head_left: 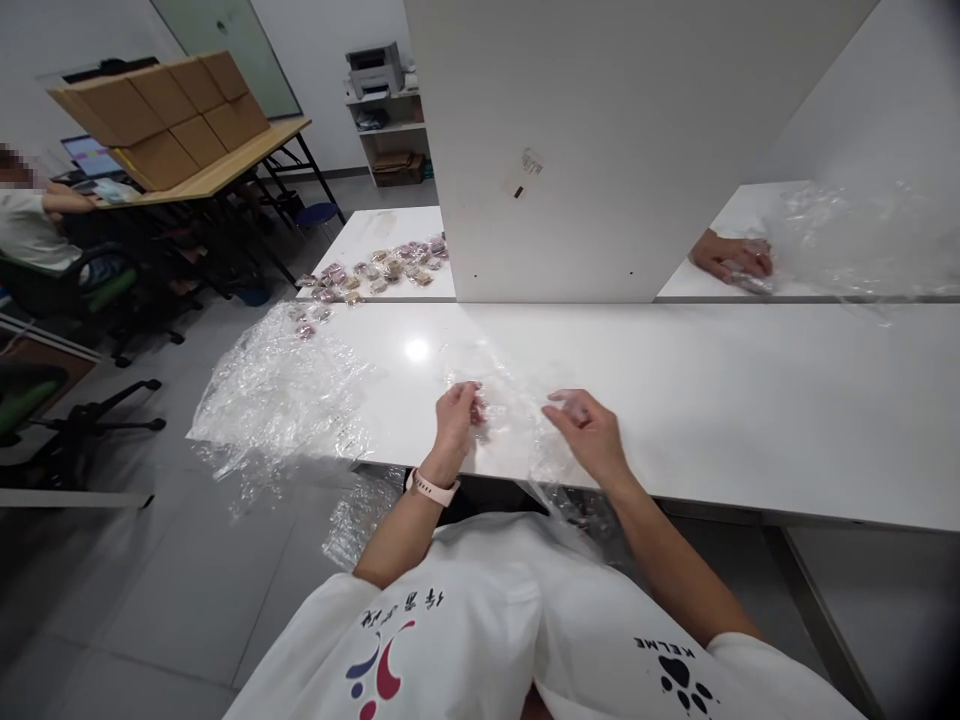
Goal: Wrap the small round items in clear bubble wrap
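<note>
My left hand (453,424), with a pale watch band at its wrist, is closed at the edge of a small reddish item in clear wrap (479,411) above the white table. Its fingertips partly hide that item. My right hand (594,432) is held a little to the right, fingers curved and thumb apart from them. Thin clear plastic film (517,400) lies between the two hands and hangs over the front edge near my right hand. Whether the right fingers touch the film is hard to make out.
Crumpled clear plastic (277,390) covers the table's left end. Several small wrapped pieces (390,265) lie behind it. A white partition (555,150) stands ahead. Across the table at right, a co-worker's hand (731,258) rests by more clear plastic (862,240). Another person (34,225) sits far left.
</note>
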Motion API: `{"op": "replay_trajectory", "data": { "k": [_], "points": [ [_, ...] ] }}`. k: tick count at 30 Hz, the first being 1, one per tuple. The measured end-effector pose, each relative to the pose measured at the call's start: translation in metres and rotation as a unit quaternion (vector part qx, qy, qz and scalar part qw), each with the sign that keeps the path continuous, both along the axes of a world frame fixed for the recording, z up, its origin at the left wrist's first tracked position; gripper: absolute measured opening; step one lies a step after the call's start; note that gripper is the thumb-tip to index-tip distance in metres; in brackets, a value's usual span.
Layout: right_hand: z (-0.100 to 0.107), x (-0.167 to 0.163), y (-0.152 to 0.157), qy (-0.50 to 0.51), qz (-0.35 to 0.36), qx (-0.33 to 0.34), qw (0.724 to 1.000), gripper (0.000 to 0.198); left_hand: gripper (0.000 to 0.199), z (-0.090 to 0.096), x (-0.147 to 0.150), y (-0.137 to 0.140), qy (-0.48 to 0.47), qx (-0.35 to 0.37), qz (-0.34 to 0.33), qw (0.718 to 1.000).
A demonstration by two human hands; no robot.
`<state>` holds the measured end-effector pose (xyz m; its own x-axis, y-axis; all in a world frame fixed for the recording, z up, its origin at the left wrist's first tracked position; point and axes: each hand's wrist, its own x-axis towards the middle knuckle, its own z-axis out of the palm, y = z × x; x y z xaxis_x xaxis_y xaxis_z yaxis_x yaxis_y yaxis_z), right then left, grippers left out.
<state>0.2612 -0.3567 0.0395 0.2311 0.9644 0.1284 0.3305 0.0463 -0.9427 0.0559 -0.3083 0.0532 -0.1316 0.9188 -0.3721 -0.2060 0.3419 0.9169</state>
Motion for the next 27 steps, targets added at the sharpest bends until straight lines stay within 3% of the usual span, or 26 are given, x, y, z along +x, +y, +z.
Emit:
{"op": "replay_trajectory", "data": {
  "k": [3, 6, 8, 10, 12, 13, 15, 17, 19, 21, 22, 25, 27],
  "points": [
    [-0.006, 0.029, 0.017, 0.081, -0.087, -0.020, 0.993, 0.037, 0.032, -0.006, -0.018, 0.001, 0.063, 0.048, 0.033, 0.996],
    [-0.018, 0.051, 0.031, 0.114, -0.099, -0.070, 0.986, 0.041, 0.032, -0.015, -0.029, -0.005, 0.086, 0.028, 0.014, 0.996],
    [-0.024, 0.061, 0.035, 0.086, -0.084, -0.084, 0.989, 0.043, 0.033, -0.020, -0.036, -0.010, 0.110, 0.015, 0.021, 0.994],
    [-0.020, 0.066, 0.035, -0.005, -0.089, -0.039, 0.995, 0.044, 0.039, -0.017, -0.042, -0.013, 0.173, 0.053, 0.074, 0.981],
    [-0.004, 0.064, 0.031, -0.123, -0.100, 0.046, 0.986, 0.038, 0.054, -0.003, -0.044, -0.014, 0.265, 0.158, 0.123, 0.943],
    [0.009, 0.059, 0.028, -0.168, -0.091, 0.091, 0.977, 0.033, 0.062, 0.007, -0.042, -0.014, 0.309, 0.223, 0.112, 0.917],
    [0.040, 0.041, 0.018, -0.203, -0.013, 0.172, 0.964, 0.023, 0.074, 0.030, -0.032, -0.012, 0.377, 0.349, 0.012, 0.858],
    [0.067, 0.018, 0.009, -0.171, 0.131, 0.220, 0.951, 0.016, 0.077, 0.049, -0.019, -0.008, 0.418, 0.431, -0.139, 0.787],
    [0.076, 0.000, 0.003, -0.117, 0.263, 0.226, 0.931, 0.017, 0.054, 0.058, -0.011, -0.005, 0.436, 0.462, -0.267, 0.725],
    [0.062, -0.005, 0.003, -0.083, 0.296, 0.195, 0.931, 0.024, 0.019, 0.058, -0.017, -0.005, 0.435, 0.452, -0.345, 0.698],
    [0.047, -0.001, 0.005, -0.089, 0.279, 0.170, 0.941, 0.028, 0.013, 0.056, -0.026, -0.007, 0.433, 0.438, -0.368, 0.697],
    [-0.011, 0.025, 0.016, -0.185, 0.191, 0.069, 0.962, 0.039, 0.017, 0.046, -0.065, -0.014, 0.441, 0.378, -0.409, 0.704],
    [-0.039, 0.044, 0.025, -0.252, 0.124, 0.019, 0.960, 0.048, 0.017, 0.043, -0.094, -0.019, 0.461, 0.327, -0.460, 0.685]
  ]
}}
